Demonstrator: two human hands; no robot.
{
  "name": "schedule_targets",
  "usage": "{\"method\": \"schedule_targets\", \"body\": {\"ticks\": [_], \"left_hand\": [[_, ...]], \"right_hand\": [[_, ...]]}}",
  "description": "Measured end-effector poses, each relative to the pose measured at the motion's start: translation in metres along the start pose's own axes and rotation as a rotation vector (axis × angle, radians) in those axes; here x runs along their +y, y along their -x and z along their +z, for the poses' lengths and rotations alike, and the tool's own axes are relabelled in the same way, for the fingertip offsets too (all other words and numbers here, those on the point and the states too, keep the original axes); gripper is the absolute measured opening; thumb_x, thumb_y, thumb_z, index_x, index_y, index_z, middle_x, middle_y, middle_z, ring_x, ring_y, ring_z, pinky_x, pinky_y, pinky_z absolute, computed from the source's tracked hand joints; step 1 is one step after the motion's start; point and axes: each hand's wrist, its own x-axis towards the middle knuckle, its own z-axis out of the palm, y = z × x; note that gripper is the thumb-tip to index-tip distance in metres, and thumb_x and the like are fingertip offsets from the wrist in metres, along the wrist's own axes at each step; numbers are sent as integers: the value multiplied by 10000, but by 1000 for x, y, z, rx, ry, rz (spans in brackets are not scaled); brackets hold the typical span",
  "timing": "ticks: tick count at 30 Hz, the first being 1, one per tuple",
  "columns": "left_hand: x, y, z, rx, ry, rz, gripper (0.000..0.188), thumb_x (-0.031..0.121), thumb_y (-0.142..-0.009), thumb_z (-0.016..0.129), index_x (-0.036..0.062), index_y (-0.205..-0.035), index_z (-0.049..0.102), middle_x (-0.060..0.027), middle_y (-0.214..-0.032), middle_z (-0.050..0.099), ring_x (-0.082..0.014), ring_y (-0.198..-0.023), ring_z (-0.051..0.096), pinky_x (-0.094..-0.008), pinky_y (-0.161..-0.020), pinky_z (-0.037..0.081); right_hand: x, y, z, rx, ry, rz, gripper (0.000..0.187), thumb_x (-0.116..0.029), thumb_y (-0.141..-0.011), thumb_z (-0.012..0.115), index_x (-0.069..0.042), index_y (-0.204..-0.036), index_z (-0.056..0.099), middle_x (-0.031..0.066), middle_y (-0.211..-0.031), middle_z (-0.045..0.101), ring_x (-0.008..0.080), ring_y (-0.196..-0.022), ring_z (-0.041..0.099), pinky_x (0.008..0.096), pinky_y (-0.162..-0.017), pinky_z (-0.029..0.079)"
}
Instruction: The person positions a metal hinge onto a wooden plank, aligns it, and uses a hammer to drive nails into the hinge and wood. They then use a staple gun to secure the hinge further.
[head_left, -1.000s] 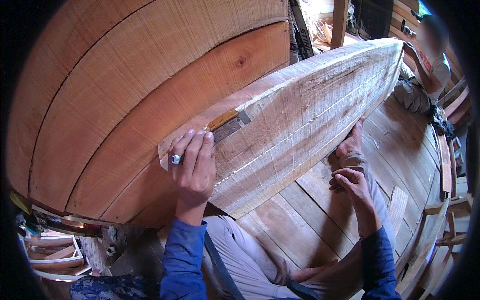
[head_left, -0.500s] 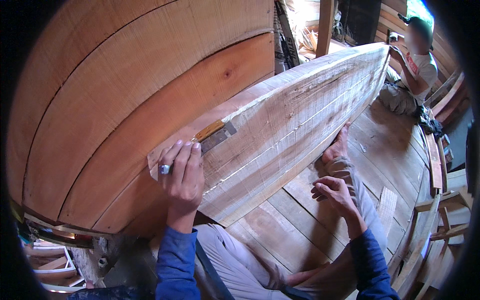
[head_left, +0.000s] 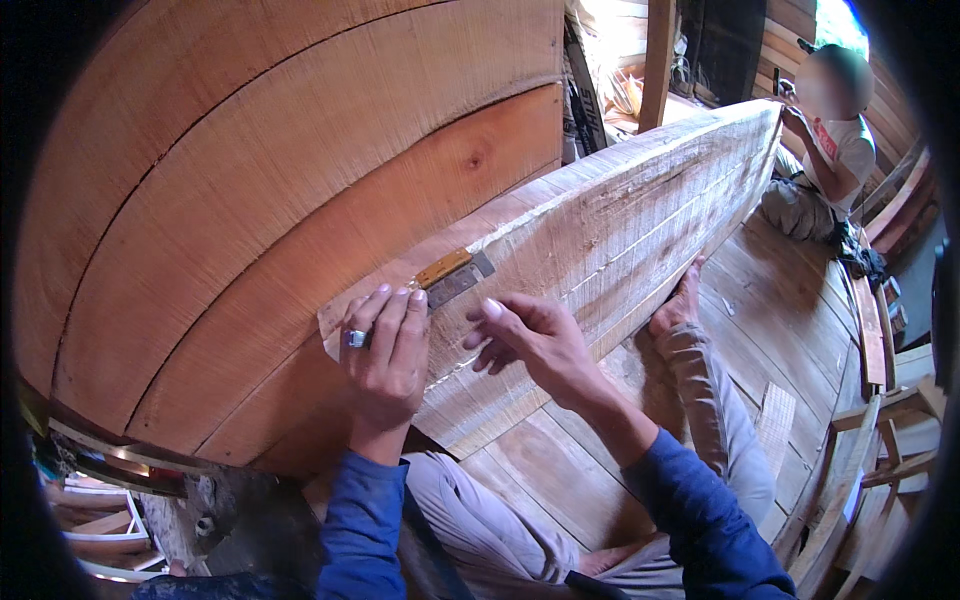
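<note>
A long wooden panel [head_left: 600, 245] made of joined boards stands on edge in front of me, slanting away to the right. On its near upper edge sits what looks like a metal hinge [head_left: 456, 284], with one yellowish leaf along the edge and a grey leaf against the face. My left hand [head_left: 388, 345], wearing a ring, has its fingers pressed together at the hinge's near end; the thumb is hidden. Close to the panel's face, just right of the hinge, my right hand [head_left: 530, 345] is raised with loosely bent fingers apart and nothing visible in them.
Large curved orange-brown planks [head_left: 250, 200] rise at the left. A person [head_left: 840, 150] sits at the panel's far end, hands near its corner. My bent leg [head_left: 710, 390] lies along the board floor [head_left: 540, 450]. Wooden framing [head_left: 880, 450] stands at the right.
My right hand has moved up and left from above my leg to beside the hinge. My left hand stays at the hinge. The whole view has shifted slightly.
</note>
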Motion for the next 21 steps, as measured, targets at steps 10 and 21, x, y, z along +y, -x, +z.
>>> {"method": "schedule_targets", "body": {"ticks": [10, 21], "left_hand": [[5, 5, 6, -13, -8, -4, 296, -58, -742, 668, 7, -1031, 658, -132, -1009, 635, -305, -1019, 598, -442, -929, 442], [-1, 9, 9, 17, -24, 64, 189, -3, -824, 621, -5, -1012, 638, -162, -1042, 608, -337, -1034, 580, -480, -905, 461]], "right_hand": [[8, -23, 16, 118, -164, -116, 275, -238, -946, 567, 24, -888, 627, 95, -743, 663, 141, -602, 631, 257, -557, 521], [7, -27, 17, 83, -99, -81, 308, -284, -960, 539, -4, -893, 648, 35, -732, 656, 93, -619, 606, 239, -547, 501]]}}
